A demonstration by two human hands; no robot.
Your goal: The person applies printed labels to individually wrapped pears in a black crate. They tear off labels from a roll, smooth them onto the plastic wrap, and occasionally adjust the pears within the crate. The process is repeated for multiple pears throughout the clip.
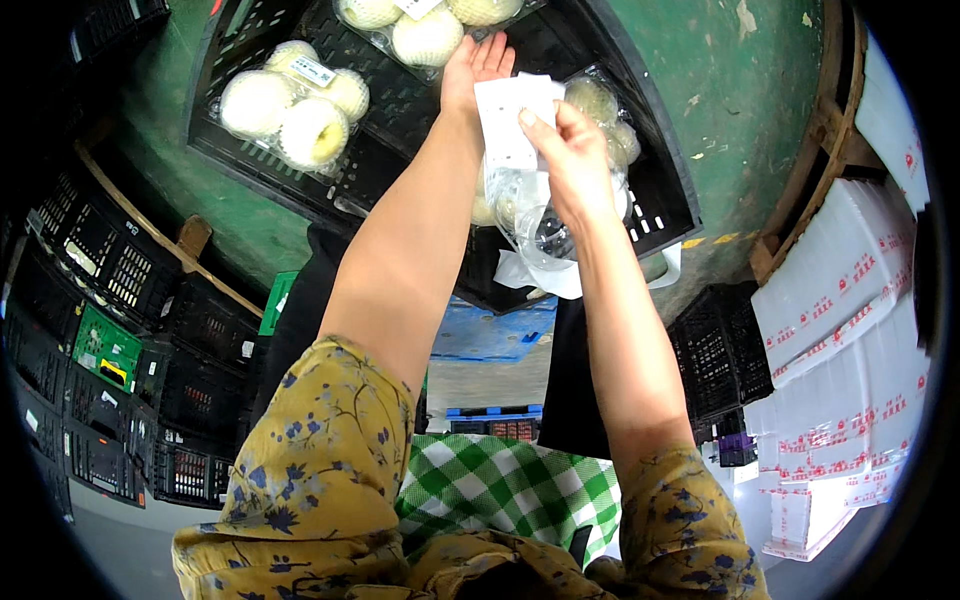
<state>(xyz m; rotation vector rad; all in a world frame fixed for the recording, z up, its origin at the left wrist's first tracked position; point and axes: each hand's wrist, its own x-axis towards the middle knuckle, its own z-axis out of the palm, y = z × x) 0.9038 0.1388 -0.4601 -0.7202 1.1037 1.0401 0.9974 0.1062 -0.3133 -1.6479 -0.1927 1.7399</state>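
Note:
My right hand [575, 150] pinches a sheet of white labels [510, 125] between thumb and fingers. Below it, clear plastic [545, 235] hangs or lies near the crate's front; which one I cannot tell. Palm up, fingers stretched out, my left hand [480, 72] is beside a wrapped pack of pale round fruit [425, 38] at the crate's far side. Another pack of pale yellow fruit [285, 105], with a label on top, sits in the crate's left part. A third pack [597, 105] is partly hidden behind my right hand. All are in a black plastic crate [395, 120].
Stacks of black crates [200, 380], with a green crate [105, 345] among them, stand at left. White cartons [835, 290] are piled at right, near a black crate [720, 345]. A blue pallet [490, 330] shows below the crate. White strap-like material [540, 275] hangs at its near edge.

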